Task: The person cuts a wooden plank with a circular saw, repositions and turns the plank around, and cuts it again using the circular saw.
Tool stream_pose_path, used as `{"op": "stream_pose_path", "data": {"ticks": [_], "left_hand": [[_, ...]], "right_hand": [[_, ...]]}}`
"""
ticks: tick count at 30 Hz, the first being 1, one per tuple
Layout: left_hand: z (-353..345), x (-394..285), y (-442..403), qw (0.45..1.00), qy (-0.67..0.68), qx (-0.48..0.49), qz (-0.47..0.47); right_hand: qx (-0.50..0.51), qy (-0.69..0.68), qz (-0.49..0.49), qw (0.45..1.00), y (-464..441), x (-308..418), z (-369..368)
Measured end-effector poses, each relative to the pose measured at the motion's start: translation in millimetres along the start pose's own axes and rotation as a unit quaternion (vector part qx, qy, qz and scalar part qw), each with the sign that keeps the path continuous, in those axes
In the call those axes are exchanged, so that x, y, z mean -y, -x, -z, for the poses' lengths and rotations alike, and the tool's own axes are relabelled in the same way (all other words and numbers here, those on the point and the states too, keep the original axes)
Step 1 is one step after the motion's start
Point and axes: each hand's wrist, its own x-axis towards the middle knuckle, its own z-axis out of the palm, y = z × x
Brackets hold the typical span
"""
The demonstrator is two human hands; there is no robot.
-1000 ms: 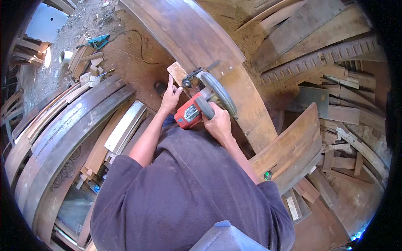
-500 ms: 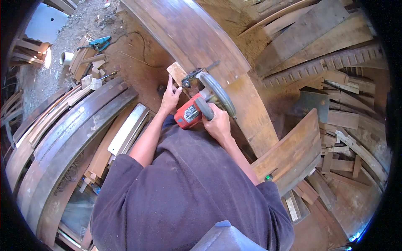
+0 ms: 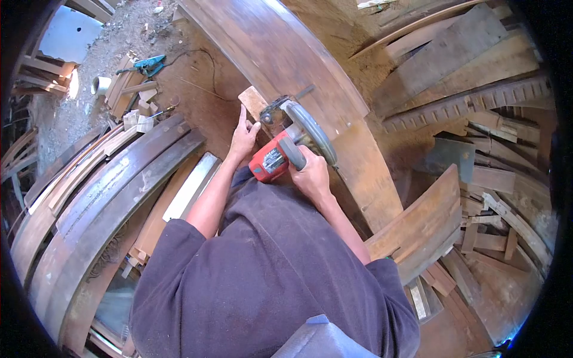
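Observation:
My right hand (image 3: 313,173) is wrapped around the rear handle of a red circular saw (image 3: 271,160). The saw's grey blade guard (image 3: 310,128) lies over a wide brown plank (image 3: 280,59). My left hand (image 3: 243,141) is at the near end of a small wood block (image 3: 253,101), index finger stretched along its left edge and thumb on the other side. That block sits beside the plank, just left of the saw's front. The blade's contact with the wood is hidden by the saw body and guard.
A second board (image 3: 370,179) lies under the plank, and another board (image 3: 418,221) angles across at right. Curved-looking long planks (image 3: 119,185) are stacked at left. A teal power tool (image 3: 149,64) rests on offcuts at upper left. Scrap wood (image 3: 492,179) is piled at right.
The view has turned slightly, so the surroundings sit a little further right and lower. The green tape measure is now mostly behind my right sleeve. Both hands keep about the same grip.

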Motion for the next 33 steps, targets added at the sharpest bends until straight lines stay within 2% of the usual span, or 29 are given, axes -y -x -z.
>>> {"op": "stream_pose_path", "data": {"ticks": [33], "left_hand": [[122,-16,-136,0.999,-0.05,0.003,0.016]], "right_hand": [[-0.01,-0.01,0.001,1.0,-147,87,-65]]}}
